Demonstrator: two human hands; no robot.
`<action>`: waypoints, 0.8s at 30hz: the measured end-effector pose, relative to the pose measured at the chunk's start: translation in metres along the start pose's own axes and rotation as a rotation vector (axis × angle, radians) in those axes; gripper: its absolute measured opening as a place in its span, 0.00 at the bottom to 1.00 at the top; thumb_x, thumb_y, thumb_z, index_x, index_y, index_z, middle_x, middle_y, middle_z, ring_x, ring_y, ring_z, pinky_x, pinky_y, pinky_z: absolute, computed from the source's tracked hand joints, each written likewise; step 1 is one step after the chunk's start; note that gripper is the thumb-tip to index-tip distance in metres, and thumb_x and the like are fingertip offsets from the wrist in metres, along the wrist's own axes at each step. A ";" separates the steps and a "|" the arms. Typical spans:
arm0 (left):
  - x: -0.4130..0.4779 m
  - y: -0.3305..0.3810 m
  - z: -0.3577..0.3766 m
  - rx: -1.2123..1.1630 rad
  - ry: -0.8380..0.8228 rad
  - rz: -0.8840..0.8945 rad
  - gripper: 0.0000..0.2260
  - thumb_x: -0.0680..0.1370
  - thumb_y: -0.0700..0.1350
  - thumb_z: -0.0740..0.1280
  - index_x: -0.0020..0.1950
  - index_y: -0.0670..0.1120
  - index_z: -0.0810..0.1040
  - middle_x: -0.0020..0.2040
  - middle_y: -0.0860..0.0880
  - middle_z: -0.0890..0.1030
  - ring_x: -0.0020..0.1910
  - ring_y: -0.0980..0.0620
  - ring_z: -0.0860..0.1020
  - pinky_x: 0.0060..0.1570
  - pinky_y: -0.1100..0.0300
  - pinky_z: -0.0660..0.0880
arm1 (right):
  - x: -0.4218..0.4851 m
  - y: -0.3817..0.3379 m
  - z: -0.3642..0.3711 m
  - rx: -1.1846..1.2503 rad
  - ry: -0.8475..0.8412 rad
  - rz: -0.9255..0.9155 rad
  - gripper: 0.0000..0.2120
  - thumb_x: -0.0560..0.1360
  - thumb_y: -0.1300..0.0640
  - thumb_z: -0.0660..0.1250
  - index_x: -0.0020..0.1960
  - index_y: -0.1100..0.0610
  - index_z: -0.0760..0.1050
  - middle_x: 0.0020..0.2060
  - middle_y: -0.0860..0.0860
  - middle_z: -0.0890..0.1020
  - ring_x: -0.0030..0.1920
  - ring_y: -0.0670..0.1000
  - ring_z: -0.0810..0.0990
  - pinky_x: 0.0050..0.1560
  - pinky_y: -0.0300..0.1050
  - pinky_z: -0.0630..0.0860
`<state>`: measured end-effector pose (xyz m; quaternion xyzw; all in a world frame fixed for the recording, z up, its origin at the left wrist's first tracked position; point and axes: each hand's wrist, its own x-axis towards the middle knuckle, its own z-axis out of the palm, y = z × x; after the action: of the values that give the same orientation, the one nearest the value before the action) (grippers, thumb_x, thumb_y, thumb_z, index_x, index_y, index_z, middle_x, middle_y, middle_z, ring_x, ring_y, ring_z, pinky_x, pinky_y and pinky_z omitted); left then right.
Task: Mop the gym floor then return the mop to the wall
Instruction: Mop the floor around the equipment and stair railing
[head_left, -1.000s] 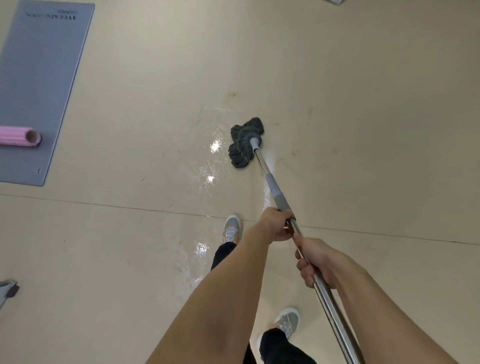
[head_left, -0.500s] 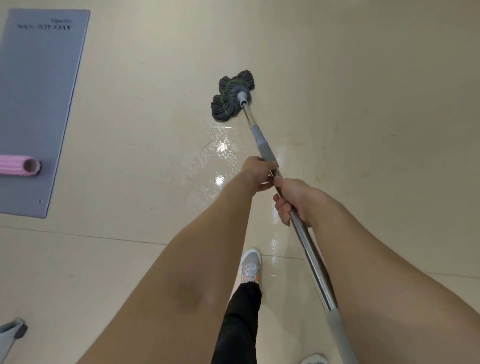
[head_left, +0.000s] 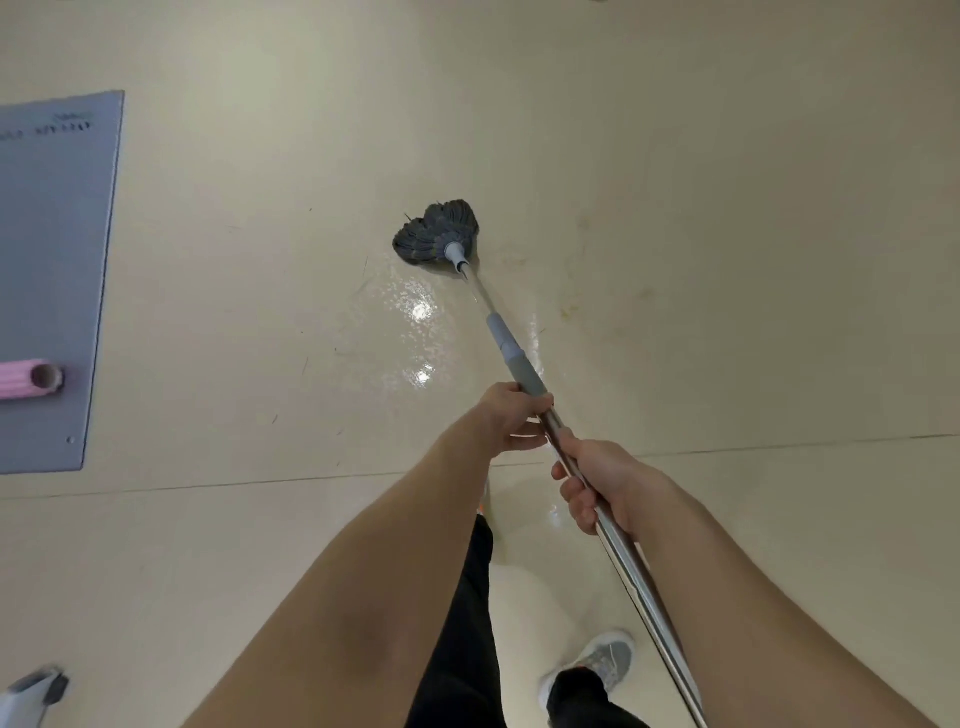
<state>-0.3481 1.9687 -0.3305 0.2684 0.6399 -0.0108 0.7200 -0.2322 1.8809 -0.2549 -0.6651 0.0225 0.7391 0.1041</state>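
Note:
A mop with a dark grey string head (head_left: 435, 234) presses on the beige gym floor (head_left: 727, 208) ahead of me. Its metal handle (head_left: 519, 374) runs back toward the lower right. My left hand (head_left: 511, 418) grips the handle just below the grey collar. A little lower on the pole, my right hand (head_left: 602, 480) is wrapped around it. A shiny wet streak (head_left: 415, 322) lies on the floor between the mop head and my hands. No wall is in view.
A grey exercise mat (head_left: 52, 260) lies at the left with a pink foam roller (head_left: 26, 379) on it. A grey equipment foot (head_left: 36, 691) shows at the bottom left corner. My legs and grey shoe (head_left: 597, 665) stand below the handle.
The mop head was pushed forward and a little left, away from me, wetting more floor. Both hands kept their grip. I have stepped forward.

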 end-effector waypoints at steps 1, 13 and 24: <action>-0.010 -0.018 0.022 0.017 -0.011 -0.012 0.16 0.77 0.43 0.71 0.62 0.39 0.77 0.51 0.43 0.82 0.43 0.46 0.82 0.44 0.53 0.83 | -0.009 0.026 -0.014 0.018 0.003 0.005 0.24 0.80 0.35 0.58 0.43 0.58 0.67 0.23 0.48 0.64 0.19 0.45 0.59 0.20 0.33 0.59; -0.105 -0.207 0.268 0.148 -0.293 -0.217 0.11 0.75 0.35 0.69 0.56 0.35 0.77 0.44 0.41 0.81 0.42 0.43 0.83 0.47 0.47 0.83 | -0.122 0.298 -0.156 0.189 0.146 0.183 0.26 0.80 0.34 0.56 0.40 0.56 0.64 0.24 0.49 0.63 0.20 0.46 0.58 0.21 0.34 0.58; -0.059 -0.136 0.245 0.021 -0.267 -0.129 0.08 0.75 0.34 0.68 0.53 0.37 0.75 0.47 0.38 0.78 0.43 0.41 0.81 0.51 0.45 0.81 | -0.097 0.195 -0.145 0.085 0.189 0.154 0.25 0.82 0.38 0.52 0.38 0.57 0.62 0.20 0.49 0.64 0.18 0.45 0.58 0.20 0.33 0.60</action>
<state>-0.1833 1.7353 -0.3170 0.2305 0.5540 -0.0992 0.7938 -0.1169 1.6539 -0.1964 -0.7231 0.1144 0.6773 0.0724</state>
